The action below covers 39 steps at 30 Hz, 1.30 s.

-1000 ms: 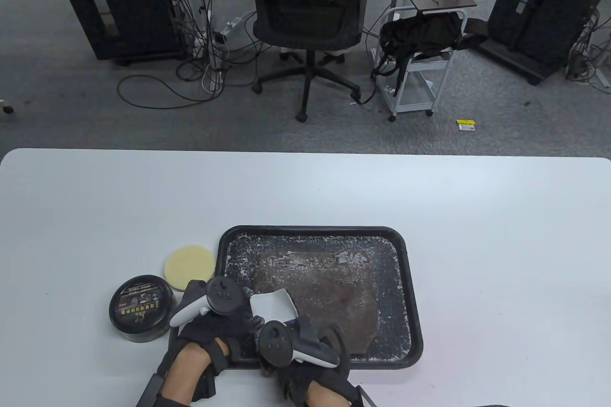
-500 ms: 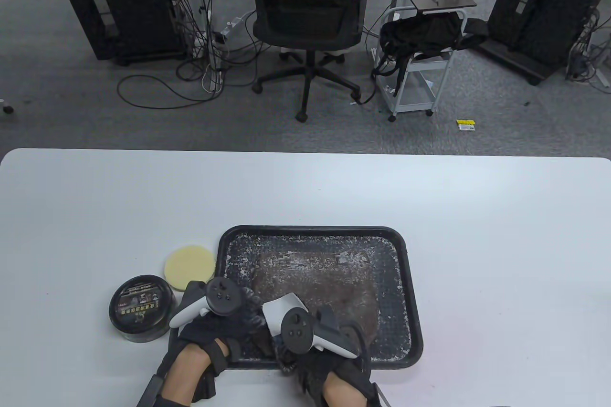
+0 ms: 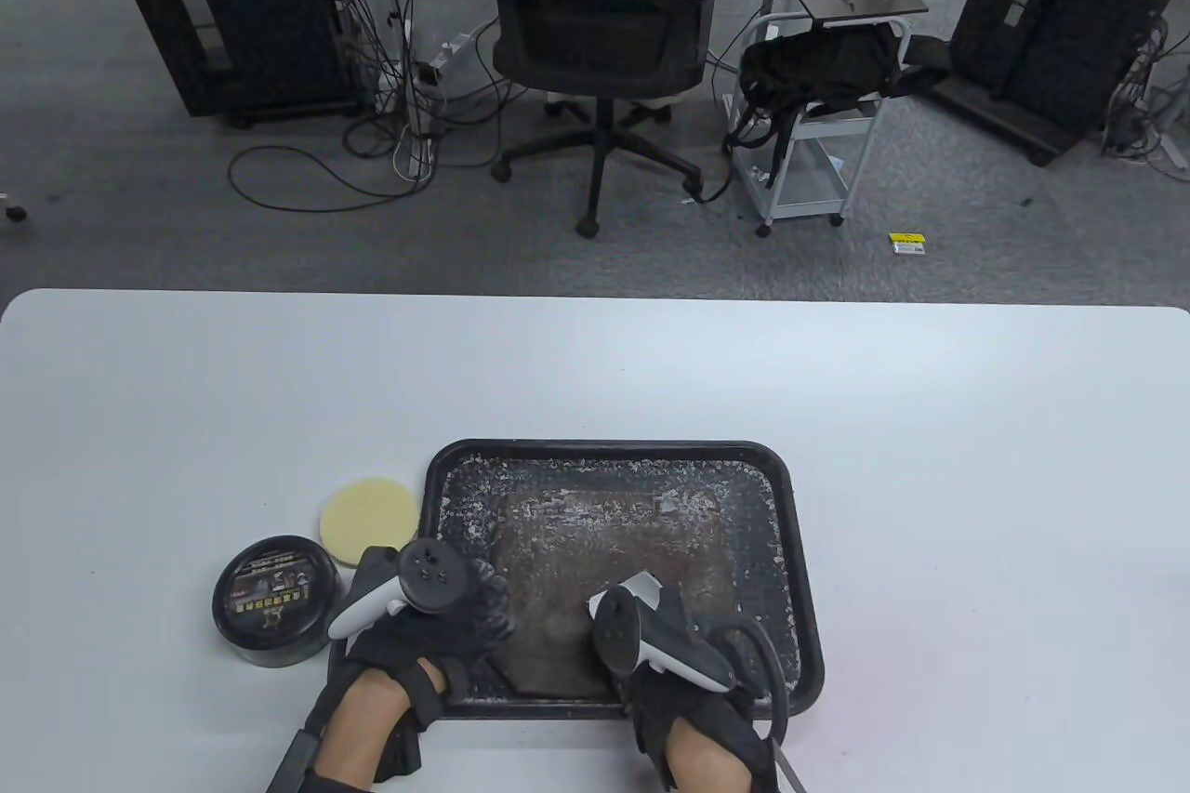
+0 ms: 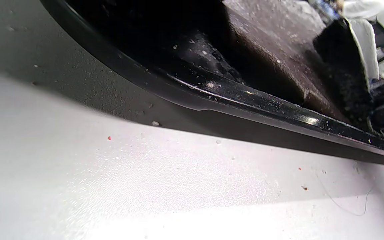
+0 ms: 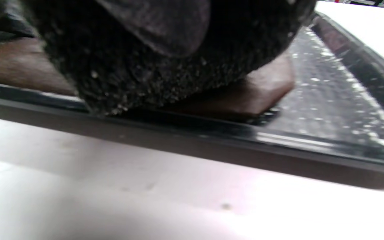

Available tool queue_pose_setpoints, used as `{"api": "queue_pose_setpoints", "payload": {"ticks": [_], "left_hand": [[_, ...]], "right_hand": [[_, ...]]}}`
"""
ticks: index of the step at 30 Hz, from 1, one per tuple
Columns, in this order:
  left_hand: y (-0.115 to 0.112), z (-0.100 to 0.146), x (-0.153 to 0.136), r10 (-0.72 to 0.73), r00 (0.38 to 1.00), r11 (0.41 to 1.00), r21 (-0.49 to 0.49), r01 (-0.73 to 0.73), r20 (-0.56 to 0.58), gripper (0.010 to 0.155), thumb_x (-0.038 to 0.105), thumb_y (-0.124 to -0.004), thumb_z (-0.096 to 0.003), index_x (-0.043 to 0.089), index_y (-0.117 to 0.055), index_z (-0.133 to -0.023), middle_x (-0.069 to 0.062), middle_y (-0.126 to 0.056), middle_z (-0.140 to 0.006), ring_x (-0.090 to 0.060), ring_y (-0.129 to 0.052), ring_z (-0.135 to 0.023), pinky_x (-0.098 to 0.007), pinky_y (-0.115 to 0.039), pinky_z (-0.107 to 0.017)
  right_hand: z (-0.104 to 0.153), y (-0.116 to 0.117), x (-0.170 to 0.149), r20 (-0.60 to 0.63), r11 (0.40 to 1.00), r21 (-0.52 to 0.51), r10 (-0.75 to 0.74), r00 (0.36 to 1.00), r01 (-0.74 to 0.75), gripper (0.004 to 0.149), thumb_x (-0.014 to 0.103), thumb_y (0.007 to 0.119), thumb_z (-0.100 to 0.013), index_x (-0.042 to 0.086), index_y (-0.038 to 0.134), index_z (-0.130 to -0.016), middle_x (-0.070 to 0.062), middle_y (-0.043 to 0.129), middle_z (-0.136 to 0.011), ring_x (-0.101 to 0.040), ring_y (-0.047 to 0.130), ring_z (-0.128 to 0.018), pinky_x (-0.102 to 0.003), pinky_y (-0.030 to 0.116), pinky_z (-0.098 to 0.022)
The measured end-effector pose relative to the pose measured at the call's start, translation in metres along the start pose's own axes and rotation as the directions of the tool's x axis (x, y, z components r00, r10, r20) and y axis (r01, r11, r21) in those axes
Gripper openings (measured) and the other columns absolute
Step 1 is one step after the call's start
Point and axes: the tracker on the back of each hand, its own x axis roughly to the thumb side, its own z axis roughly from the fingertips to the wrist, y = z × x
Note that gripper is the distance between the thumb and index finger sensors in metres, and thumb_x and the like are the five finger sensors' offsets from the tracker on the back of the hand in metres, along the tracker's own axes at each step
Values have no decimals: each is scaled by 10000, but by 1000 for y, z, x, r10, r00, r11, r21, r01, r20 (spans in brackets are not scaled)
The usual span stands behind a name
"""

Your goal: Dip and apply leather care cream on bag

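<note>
While the closed cream tin sits untouched at 9 o'clock, the bag could be rubbed dry; neither hand's grip can be told

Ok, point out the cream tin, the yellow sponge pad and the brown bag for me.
cream tin (image 3: 274, 600), table view, middle of its black lid.
yellow sponge pad (image 3: 364, 516), table view, centre of its top face.
brown bag (image 3: 595, 542), table view, bare middle.
</note>
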Motion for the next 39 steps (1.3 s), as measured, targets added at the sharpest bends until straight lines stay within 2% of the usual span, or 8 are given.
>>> {"api": "queue_pose_setpoints", "payload": {"ticks": [11,16,20,24,31,34,37,39], "left_hand": [[4,-1,1,-20,1000,999,38,20,-7,583,613,-452,-577,390,-364,-1108,127,-187,-1199,-169,-109,-1145,-491,34,-752],[1,1,5,-56,998,998,41,57,-28,593,614,-450,-576,386,-339,-1113,113,-169,-1201,-188,-100,-1148,-514,28,-753],[1,1,5,-63,998,998,22,64,-27,598,616,-450,-576,393,-310,-1114,114,-142,-1201,-188,-79,-1146,-515,34,-751],[-1,1,3,-50,999,998,30,51,-21,596,612,-453,-578,394,-310,-1114,117,-140,-1200,-182,-74,-1144,-506,46,-747],[-4,1,9,-54,998,997,51,56,-41,604,611,-453,-576,379,-307,-1115,99,-134,-1199,-206,-69,-1144,-532,47,-741],[0,1,16,-55,996,995,81,60,-66,604,606,-466,-574,345,-387,-1113,60,-228,-1201,-240,-154,-1152,-567,-19,-758],[7,0,27,-124,986,980,141,138,-109,594,604,-474,-572,313,-509,-1089,20,-382,-1185,-277,-318,-1152,-609,-159,-793],[10,-2,36,-162,975,975,127,181,-150,596,602,-475,-573,299,-536,-1082,3,-421,-1177,-297,-372,-1147,-614,-232,-805]], "right_hand": [[3,-2,-44,-12,1000,-13,-3,1000,3,426,79,784,-316,327,1009,-580,137,885,-796,-221,808,-879,-566,601,-677],[5,2,-71,-7,996,-28,-83,996,83,418,78,785,-313,320,1012,-566,134,890,-777,-230,827,-864,-566,617,-668],[5,4,-89,19,994,-1,-113,993,113,420,83,786,-318,310,1005,-596,117,880,-783,-256,839,-861,-564,623,-666],[5,2,-103,66,999,7,-53,996,52,439,87,788,-320,286,1001,-647,62,904,-822,-288,860,-850,-564,627,-663],[19,-6,-139,200,984,10,-177,964,178,471,88,785,-331,248,962,-738,-16,881,-888,-325,834,-864,-575,614,-666],[20,-9,-160,232,957,10,-284,930,290,470,93,789,-334,238,966,-744,-39,903,-880,-334,861,-848,-577,624,-663],[17,-8,-176,270,925,-13,-363,892,380,470,96,787,-337,227,962,-754,-60,902,-880,-351,864,-837,-578,639,-647],[20,-10,-181,248,929,-108,-320,914,355,473,99,788,-339,232,959,-759,-58,902,-884,-349,864,-841,-581,636,-653]]}}
